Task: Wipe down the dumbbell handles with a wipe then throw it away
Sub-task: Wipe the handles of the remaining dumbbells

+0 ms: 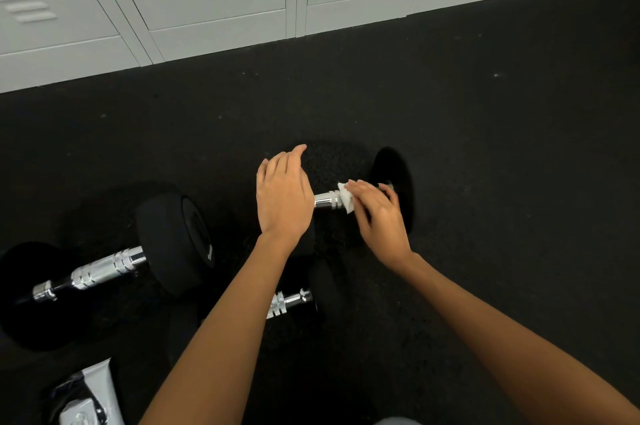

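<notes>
Wiping a dumbbell handle (327,200).
Right hand (379,217) fingers curl around the wipe (346,198) on the handle; left hand (282,196) fingers relaxed, resting beside it.

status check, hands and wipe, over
Right hand holds wipe on far dumbbell handle. Left hand open, resting on its near head. Nothing blocking.
</notes>
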`<state>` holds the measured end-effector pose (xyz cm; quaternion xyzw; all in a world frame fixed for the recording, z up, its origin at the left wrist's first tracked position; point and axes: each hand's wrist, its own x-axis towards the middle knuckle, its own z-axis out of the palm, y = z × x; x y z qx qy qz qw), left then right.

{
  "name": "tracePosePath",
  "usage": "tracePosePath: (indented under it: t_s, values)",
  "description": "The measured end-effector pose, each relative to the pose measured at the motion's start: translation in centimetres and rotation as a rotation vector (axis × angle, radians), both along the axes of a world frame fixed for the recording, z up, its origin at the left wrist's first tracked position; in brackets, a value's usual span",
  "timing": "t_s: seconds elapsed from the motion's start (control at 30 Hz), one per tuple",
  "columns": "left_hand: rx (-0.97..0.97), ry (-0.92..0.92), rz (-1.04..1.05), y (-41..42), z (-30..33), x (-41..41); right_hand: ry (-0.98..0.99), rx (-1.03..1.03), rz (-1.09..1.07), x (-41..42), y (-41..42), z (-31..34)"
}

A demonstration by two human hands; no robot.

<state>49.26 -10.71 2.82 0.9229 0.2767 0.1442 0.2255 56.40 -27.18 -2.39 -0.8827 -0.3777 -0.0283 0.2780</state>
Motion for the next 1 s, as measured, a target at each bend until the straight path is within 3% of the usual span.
tracePosePath:
  t_s: [0.13, 0.23, 0.37, 0.5, 0.6, 0.8, 1.0]
  values:
    - [0.014, 0.001, -0.001, 0.0, 0.0, 0.0, 0.082, -0.108, -0.083, 1.2, 2.4, 1.3]
    - [0.01, 0.005, 0.003, 0.0, 0.0, 0.1, 0.248, -0.297, -0.162, 3.1, 4.4, 2.8]
    - [0.024, 0.018, 0.008, -0.2, 0.1, 0.0, 0.409, -0.659, -0.087, 4.8, 6.3, 3.8]
    - [0.024, 0.019, 0.009, -0.2, 0.0, 0.1, 0.443, -0.782, 0.016, 4.9, 7.8, 3.2]
    - [0.018, 0.024, 0.008, -0.1, 0.1, 0.1, 0.412, -0.66, 0.086, 3.8, 7.8, 3.2]
    - [0.029, 0.042, 0.005, -0.1, 0.0, 0.1, 0.223, -0.113, 0.176, -0.8, 4.9, 1.5]
    - [0.04, 0.039, 0.005, -0.1, -0.1, 0.0, 0.084, 0.017, 0.221, -1.0, 1.7, 0.2]
